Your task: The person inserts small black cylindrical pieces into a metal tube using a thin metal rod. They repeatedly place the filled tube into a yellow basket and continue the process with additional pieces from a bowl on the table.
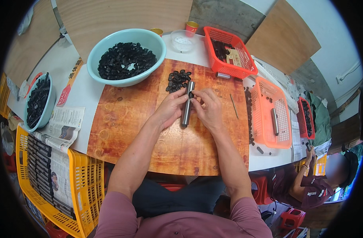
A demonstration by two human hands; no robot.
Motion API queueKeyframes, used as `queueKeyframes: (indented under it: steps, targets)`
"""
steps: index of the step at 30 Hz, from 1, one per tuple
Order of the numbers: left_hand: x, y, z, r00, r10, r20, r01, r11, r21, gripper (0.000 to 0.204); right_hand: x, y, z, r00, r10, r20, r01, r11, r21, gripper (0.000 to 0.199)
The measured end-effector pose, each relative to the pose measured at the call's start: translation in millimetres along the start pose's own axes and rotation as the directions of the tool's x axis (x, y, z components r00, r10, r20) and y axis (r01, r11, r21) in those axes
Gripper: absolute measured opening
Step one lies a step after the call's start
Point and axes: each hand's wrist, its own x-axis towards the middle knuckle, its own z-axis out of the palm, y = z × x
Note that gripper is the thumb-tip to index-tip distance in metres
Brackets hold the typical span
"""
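Grey metal cylindrical tube (187,104) sits upright-tilted at the centre of the frame over the orange wooden table (126,131). From the left, I see my left hand (170,109) wrapped around it, probably to steady it. My right hand (207,107) pinches a small black ring (191,95) against the tube's upper end. Just above lies a loose pile of black rings (177,80), near enough to reach.

Over the wooden desk (149,135), the left hand (169,109) grips a metal tube (187,105) while the right hand (207,107) presses a small black ring (191,95) against it, near a ring pile (177,80).
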Motion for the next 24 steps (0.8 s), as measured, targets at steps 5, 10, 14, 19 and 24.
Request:
queueKeyframes:
  steps: [5,10,14,19,24]
  targets:
    - [-1.1,0.1,-2.3,1.0,-0.014,-0.022,0.014,1.0,0.009,0.038,0.2,-2.8,0.8,1.0,-0.013,-0.007,0.013,1.0,0.001,0.022]
    - [-1.7,0.7,1.8,0.999,-0.018,-0.039,0.019,0.999,0.034,0.04,-2.0,-6.4,1.4,0.997,0.064,-0.035,-0.062,0.997,0.046,0.021]
    - [-2.2,-0.1,-0.4,0.999,-0.012,-0.034,0.014,0.999,0.048,0.04,-2.2,-3.6,2.7,0.999,0.003,-0.044,-0.004,1.0,-0.021,0.022]
    - [-2.4,-0.5,1.5,0.999,-0.015,-0.05,0.017,0.999,0.027,0.037,-5.4,2.7,3.5,0.979,-0.201,-0.014,0.19,0.945,-0.268,0.024]
    - [2.1,-6.9,-7.8,0.998,0.042,-0.044,-0.042,0.999,0.004,0.025,-6.9,-3.0,8.4,0.983,-0.182,-0.026,0.176,0.973,-0.147,0.026]
